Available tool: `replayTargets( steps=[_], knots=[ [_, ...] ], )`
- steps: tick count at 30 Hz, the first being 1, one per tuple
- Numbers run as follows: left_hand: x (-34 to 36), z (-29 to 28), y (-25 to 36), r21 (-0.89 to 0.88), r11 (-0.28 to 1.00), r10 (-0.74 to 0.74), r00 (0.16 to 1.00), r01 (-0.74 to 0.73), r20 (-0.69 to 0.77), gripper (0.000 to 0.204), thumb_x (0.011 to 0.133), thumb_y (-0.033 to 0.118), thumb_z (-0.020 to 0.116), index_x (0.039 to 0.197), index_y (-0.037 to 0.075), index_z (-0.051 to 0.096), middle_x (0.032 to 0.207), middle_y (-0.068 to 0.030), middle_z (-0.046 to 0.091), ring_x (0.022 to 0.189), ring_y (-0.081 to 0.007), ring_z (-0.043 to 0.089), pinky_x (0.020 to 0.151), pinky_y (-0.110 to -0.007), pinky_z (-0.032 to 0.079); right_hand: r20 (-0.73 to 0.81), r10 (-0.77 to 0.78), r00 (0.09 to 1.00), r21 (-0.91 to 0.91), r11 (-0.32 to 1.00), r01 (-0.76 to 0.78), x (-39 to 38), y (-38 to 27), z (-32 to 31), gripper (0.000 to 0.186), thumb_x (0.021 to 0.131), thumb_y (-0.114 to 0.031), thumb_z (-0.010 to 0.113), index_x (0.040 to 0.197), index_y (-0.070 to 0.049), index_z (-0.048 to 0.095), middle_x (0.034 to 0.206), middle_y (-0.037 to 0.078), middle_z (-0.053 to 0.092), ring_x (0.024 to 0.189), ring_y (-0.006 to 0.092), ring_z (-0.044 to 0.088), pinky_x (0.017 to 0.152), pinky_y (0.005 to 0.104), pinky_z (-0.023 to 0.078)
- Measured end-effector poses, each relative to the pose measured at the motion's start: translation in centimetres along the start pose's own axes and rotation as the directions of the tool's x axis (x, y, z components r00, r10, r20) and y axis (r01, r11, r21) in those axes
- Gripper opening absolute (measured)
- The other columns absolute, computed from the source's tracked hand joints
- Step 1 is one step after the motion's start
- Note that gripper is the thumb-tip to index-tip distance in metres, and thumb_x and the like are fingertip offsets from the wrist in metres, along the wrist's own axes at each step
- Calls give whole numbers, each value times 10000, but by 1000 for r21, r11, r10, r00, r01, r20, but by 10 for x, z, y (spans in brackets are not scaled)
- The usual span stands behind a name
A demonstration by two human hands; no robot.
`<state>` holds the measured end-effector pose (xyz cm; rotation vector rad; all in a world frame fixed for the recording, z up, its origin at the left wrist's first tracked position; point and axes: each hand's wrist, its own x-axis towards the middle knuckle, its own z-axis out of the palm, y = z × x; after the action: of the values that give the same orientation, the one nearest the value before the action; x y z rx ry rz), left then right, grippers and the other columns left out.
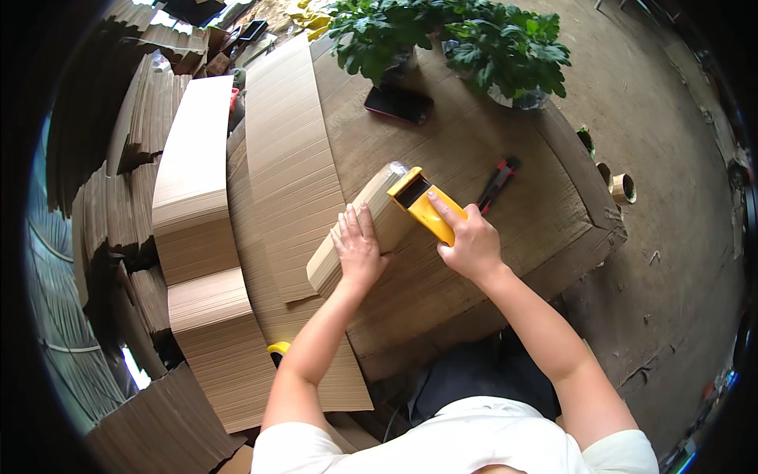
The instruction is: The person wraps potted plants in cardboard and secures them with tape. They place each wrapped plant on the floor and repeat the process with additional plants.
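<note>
A long, narrow piece of folded cardboard (322,268) lies slantwise on the cardboard-covered table (521,237). My left hand (360,249) lies flat across its middle, fingers outstretched and pressing on top. Closed around a yellow tape dispenser (442,224), my right hand (472,243) has its index finger stretched along the body. The dispenser's head is at the far end of the folded cardboard, where a bit of clear tape (398,168) shows. Whether the tape is stuck down there I cannot tell. Right of the dispenser rests a red and black utility knife (499,183).
Two leafy potted plants (505,47) stand at the table's far edge, with a dark phone (399,104) before them. Flat cardboard sheets (284,134) and pale stacks (197,213) line the left. A yellow object (278,351) shows near my left elbow. Cardboard tubes (622,189) lie at right.
</note>
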<state>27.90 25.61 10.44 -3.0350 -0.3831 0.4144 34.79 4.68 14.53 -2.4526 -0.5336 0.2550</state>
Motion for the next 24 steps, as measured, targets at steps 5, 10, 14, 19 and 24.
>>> replayTargets(
  steps=[5,10,14,19,24],
  knots=[
    [36,-11,-17,-395,914,-63,993,95,95,1135,579,502,800,1428,51,197,1449,-208,246,1347,-353,243,1069,-521,234,-33,-69,997,-6,998,69,10,-7,12,843,618,-163,726,1372,-353,402,843,128,468,664,285,580,627,378,534],
    [-7,-2,-76,-527,818,-499,741,232,-449,703,801,385,682,1279,-33,378,1266,-217,415,1203,-322,374,1027,-439,293,7,0,1000,-16,1000,0,31,-16,7,837,617,-152,729,1366,-349,411,827,120,467,672,281,582,635,368,535],
    [-106,70,-88,-939,-162,-796,522,303,305,507,850,397,647,1060,-18,444,1054,-122,453,956,-216,431,894,-355,365,-2,-16,1000,-17,1000,16,31,-23,8,827,614,-153,735,1355,-355,427,835,121,470,676,282,582,642,370,536],
    [-85,66,-39,-992,-128,-878,466,-15,107,423,921,446,527,904,24,506,876,-22,537,824,-116,462,783,-285,395,-12,-32,999,-11,999,32,30,-14,10,799,636,-130,714,1356,-330,432,836,127,493,685,286,584,667,367,537],
    [-72,64,-44,-965,-171,-912,338,199,231,485,930,465,494,819,-4,551,814,-44,583,725,-127,486,696,-304,434,-21,-36,999,-47,998,35,29,-19,6,827,622,-149,713,1371,-326,411,836,131,488,661,284,577,654,368,536]
  ],
)
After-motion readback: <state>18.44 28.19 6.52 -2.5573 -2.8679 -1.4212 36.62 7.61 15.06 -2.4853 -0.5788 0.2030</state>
